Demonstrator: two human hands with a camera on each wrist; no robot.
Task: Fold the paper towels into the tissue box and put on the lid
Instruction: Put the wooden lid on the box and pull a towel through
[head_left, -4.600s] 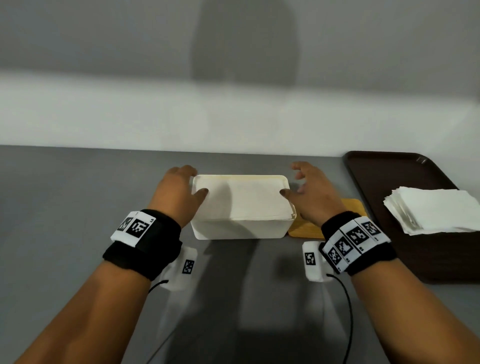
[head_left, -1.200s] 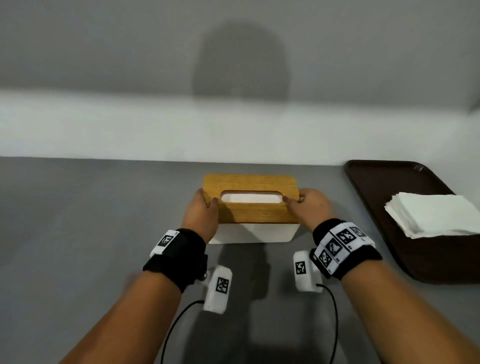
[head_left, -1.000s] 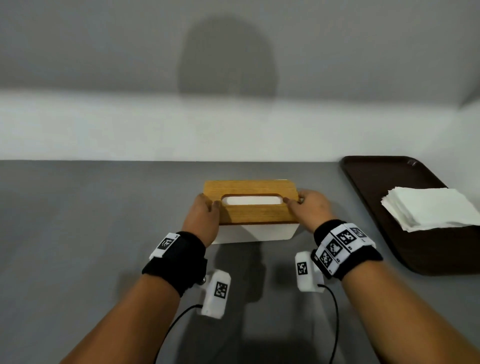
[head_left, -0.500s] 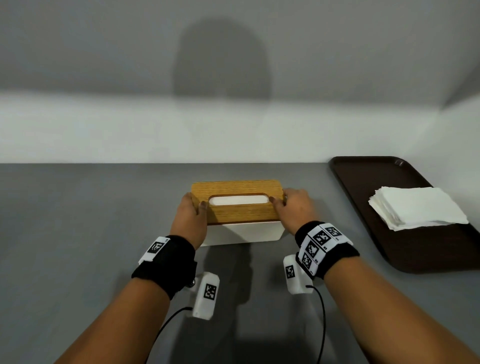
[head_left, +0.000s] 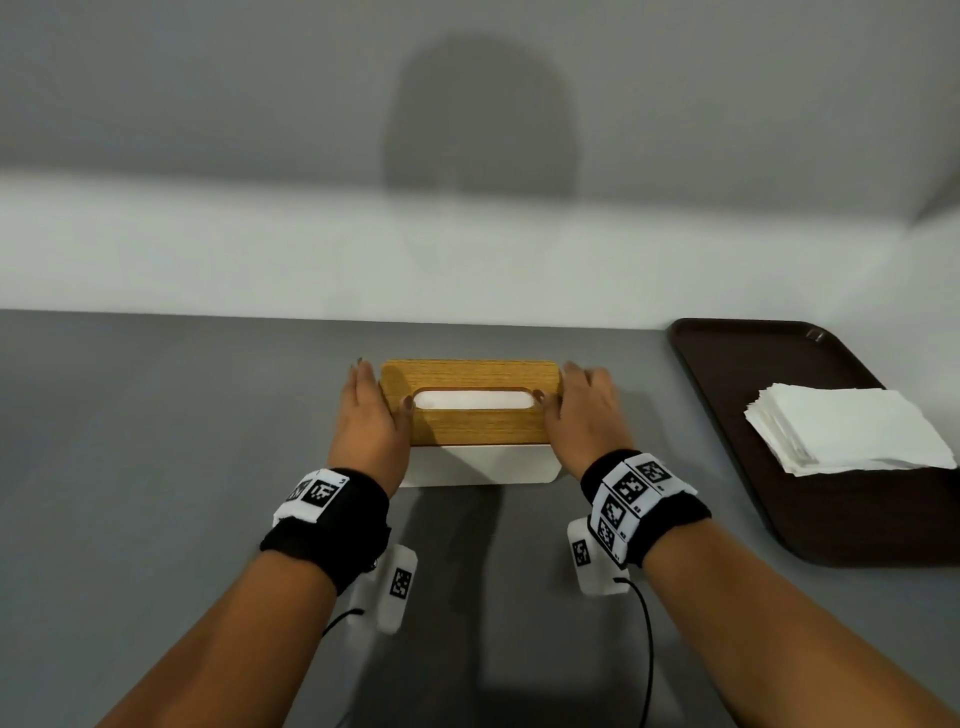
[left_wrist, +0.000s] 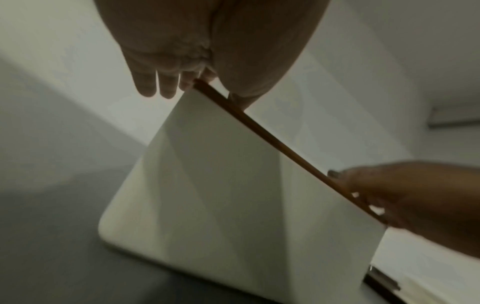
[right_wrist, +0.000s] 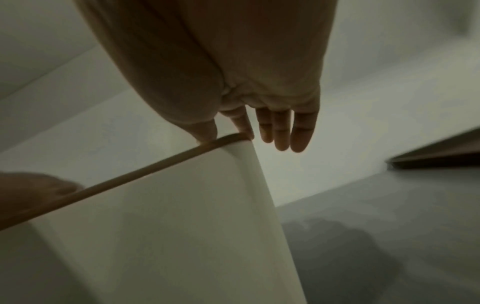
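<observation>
The white tissue box (head_left: 480, 465) stands on the grey table with the wooden lid (head_left: 470, 423) lying flat on top. White paper (head_left: 472, 400) shows through the lid's slot. My left hand (head_left: 375, 397) lies against the lid's left end, thumb on top beside the slot, fingers straight along the side. My right hand (head_left: 569, 397) mirrors it at the right end. In the left wrist view the left fingers (left_wrist: 166, 84) reach straight past the lid's edge (left_wrist: 272, 142). In the right wrist view the right fingers (right_wrist: 280, 129) do the same above the box's wall (right_wrist: 168, 226).
A dark brown tray (head_left: 737, 374) lies at the right of the table with a stack of white paper towels (head_left: 852, 434) on it. The wall runs close behind the box.
The lid, beside the box 4.6 s ago, now sits on the box. Over the last second my curled fingers have straightened along the lid's ends; the box has stayed in place.
</observation>
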